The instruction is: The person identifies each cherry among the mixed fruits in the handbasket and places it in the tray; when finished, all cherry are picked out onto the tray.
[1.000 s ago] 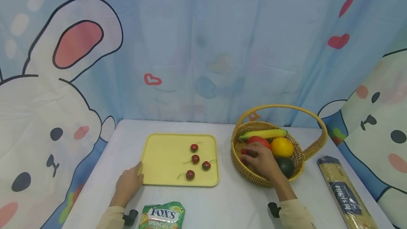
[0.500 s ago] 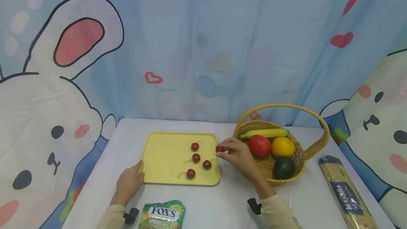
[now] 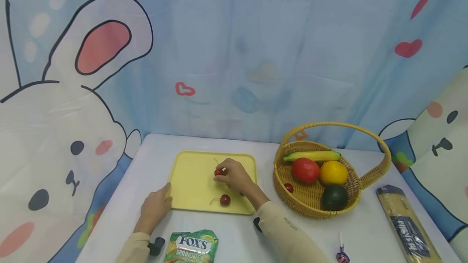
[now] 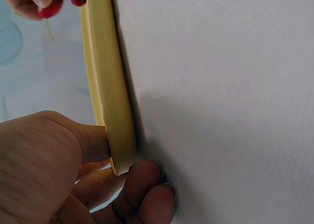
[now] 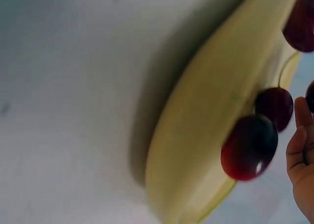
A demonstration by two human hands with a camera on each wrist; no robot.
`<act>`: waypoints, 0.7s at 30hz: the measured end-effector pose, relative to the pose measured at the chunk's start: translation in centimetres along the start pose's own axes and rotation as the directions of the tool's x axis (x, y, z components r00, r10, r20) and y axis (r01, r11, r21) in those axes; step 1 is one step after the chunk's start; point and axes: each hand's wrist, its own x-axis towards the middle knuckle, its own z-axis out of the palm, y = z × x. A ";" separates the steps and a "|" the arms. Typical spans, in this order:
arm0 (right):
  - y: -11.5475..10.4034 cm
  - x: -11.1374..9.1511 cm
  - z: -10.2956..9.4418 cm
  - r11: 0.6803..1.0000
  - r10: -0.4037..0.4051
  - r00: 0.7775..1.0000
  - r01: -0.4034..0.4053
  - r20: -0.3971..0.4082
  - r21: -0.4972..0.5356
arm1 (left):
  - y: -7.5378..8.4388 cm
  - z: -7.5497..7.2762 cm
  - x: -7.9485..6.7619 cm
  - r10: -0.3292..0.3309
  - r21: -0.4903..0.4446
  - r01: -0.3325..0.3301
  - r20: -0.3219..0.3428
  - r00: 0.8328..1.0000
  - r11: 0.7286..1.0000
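Note:
My left hand (image 3: 155,208) grips the left rim of the yellow tray (image 3: 190,161), thumb on the inner side, other fingers beside and under the edge in the left wrist view. Over the tray, my right hand (image 3: 235,177) pinches a red cherry (image 3: 218,171) between thumb and fingertips, its thin stem pointing up. Below that hand, one dark cherry (image 3: 225,200) lies on the tray. More cherries there are mostly hidden by the right hand in the head view; the right wrist view shows a dark cherry (image 5: 249,148) close up at the tray edge.
Right of the tray stands a wicker basket (image 3: 303,210) holding a banana (image 3: 312,156), a red fruit (image 3: 305,170), an orange (image 3: 334,172), a dark green fruit (image 3: 334,197) and a cherry (image 3: 288,188). A Fox's bag (image 3: 191,246), a lollipop (image 3: 343,255) and a noodle pack (image 3: 406,222) lie nearer.
My right hand has come out of the basket with a cherry and moved left over the tray. The left hand keeps its hold on the tray rim. The head view has shifted slightly.

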 end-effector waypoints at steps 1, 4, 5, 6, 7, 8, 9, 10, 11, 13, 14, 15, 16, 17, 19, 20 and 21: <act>0.1 0.2 0.4 1.000 0.012 1.000 -0.012 0.013 -0.015 | 0.1 0.0 0.0 0.002 0.003 -0.002 0.000 1.000 1.000; 0.1 0.7 1.4 0.997 0.029 0.998 -0.025 0.047 -0.077 | 0.1 0.1 0.1 0.008 0.007 -0.008 -0.005 1.000 1.000; 0.1 0.8 1.7 0.994 0.023 0.998 -0.017 0.058 -0.103 | 0.0 0.1 0.1 0.008 0.009 -0.008 -0.006 1.000 1.000; 0.1 0.8 2.0 0.991 0.017 0.998 -0.008 0.066 -0.135 | 0.0 0.2 0.1 0.009 0.009 -0.009 -0.008 1.000 1.000; 0.1 0.9 2.3 0.986 0.012 0.997 0.000 0.072 -0.165 | -0.1 0.3 0.1 0.011 0.009 -0.010 -0.010 1.000 1.000; 0.1 0.9 2.5 0.981 0.004 0.997 0.010 0.074 -0.192 | -0.1 0.4 0.2 0.010 0.009 -0.010 -0.010 1.000 1.000; 0.1 0.9 2.7 0.977 -0.010 0.997 0.025 0.073 -0.213 | -0.2 0.4 0.2 0.010 0.009 -0.010 -0.009 1.000 1.000; 0.1 0.9 2.8 0.971 -0.023 0.997 0.040 0.073 -0.234 | -0.2 0.5 0.3 0.010 0.010 -0.009 -0.008 1.000 1.000; 0.0 0.8 2.9 0.966 -0.035 0.997 0.053 0.074 -0.252 | -0.3 0.6 0.3 0.008 0.010 -0.008 -0.007 1.000 1.000; 0.0 0.7 2.8 0.961 -0.045 0.996 0.064 0.075 -0.269 | -0.3 0.6 0.4 0.007 0.011 -0.007 -0.005 1.000 1.000; -0.1 0.6 2.6 0.965 -0.042 0.996 0.060 0.076 -0.255 | -0.3 0.6 0.5 0.006 0.011 -0.006 -0.004 1.000 1.000; -0.2 0.4 2.4 0.973 -0.037 0.997 0.052 0.072 -0.227 | -0.3 0.7 0.5 0.006 0.010 -0.006 -0.003 1.000 1.000; -0.2 0.1 2.0 0.980 -0.037 0.997 0.049 0.063 -0.194 | -0.3 0.6 0.5 0.007 0.009 -0.007 -0.002 1.000 1.000; -0.3 -0.1 1.5 0.988 -0.038 0.998 0.045 0.053 -0.147 | -0.4 0.6 0.5 0.008 0.009 -0.008 -0.003 1.000 1.000; -0.4 -0.8 0.0 0.999 -0.043 0.999 0.044 0.016 -0.032 | -0.4 0.5 0.4 0.011 0.009 -0.011 -0.003 1.000 1.000; -0.4 -1.3 -0.9 0.999 -0.045 0.999 0.046 -0.013 0.026 | -0.4 0.5 0.4 0.013 0.010 -0.013 -0.004 1.000 1.000; -0.3 -1.8 -2.0 0.996 -0.058 0.997 0.061 -0.048 0.062 | -0.5 0.4 0.4 0.016 0.010 -0.016 -0.006 1.000 1.000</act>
